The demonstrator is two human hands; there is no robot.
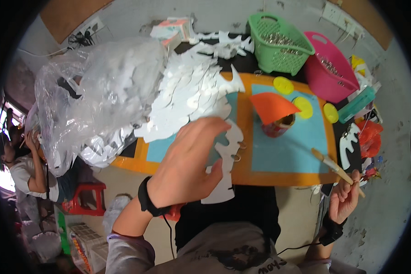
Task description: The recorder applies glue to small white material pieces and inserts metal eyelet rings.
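Note:
My left hand (pixel 187 157) hovers above the near edge of the table, its fingers curved and thumb apart, with nothing between them. Beneath and beside it lies a white jagged cutout (pixel 230 150), two metal rings at its right edge; part of it is hidden by the hand. My right hand (pixel 345 201), low at the right, is closed around the wooden handle of a flat brush (pixel 331 165), whose bristle end points to the upper left. Near the middle of the right blue panel stands a small red can (pixel 278 127), an orange sheet (pixel 273 107) lying over its far side.
Overlapping white cutouts (pixel 187 91) are heaped beside a large clear plastic bag (pixel 100 91). Behind stand a green basket (pixel 278 59) and a pink basket (pixel 326 75) of small metal parts. Yellow discs (pixel 302 108) lie nearby. At far left, a person sits beside a red stool (pixel 89 199).

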